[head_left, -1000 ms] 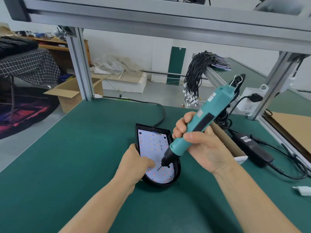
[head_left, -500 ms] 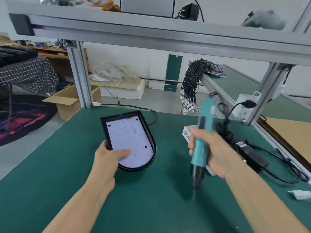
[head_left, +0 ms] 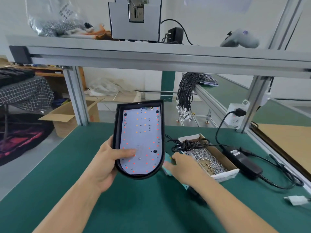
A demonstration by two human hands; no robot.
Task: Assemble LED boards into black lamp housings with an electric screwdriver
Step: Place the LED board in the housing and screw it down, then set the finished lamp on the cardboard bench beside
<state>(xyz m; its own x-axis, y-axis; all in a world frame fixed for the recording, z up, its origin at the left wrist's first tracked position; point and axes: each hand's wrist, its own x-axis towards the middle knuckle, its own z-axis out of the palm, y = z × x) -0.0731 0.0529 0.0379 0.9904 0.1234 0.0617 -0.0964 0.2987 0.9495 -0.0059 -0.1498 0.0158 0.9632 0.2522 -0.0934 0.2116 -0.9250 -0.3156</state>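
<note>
My left hand [head_left: 107, 162] grips the black lamp housing [head_left: 116, 132] by its left rim and holds it tilted up above the green table [head_left: 134, 207]. My thumb presses on the white LED board [head_left: 141, 135] seated inside, which shows red and orange dots. My right hand [head_left: 183, 167] is low at the table just right of the housing, blurred, fingers over the teal electric screwdriver [head_left: 168, 165]. The tool lies along the table under my hand and wrist, mostly hidden.
A cardboard box of screws [head_left: 225, 174] with a coiled black cable on it sits right of my right hand. A black power adapter [head_left: 242, 158], a wall socket [head_left: 235, 116] and a white plug [head_left: 296, 199] are further right. A shelf beam [head_left: 151, 58] crosses overhead.
My left hand lifted the housing off the table and tilted it toward me. My right hand brought the screwdriver from upright down flat to the table beside the screw box.
</note>
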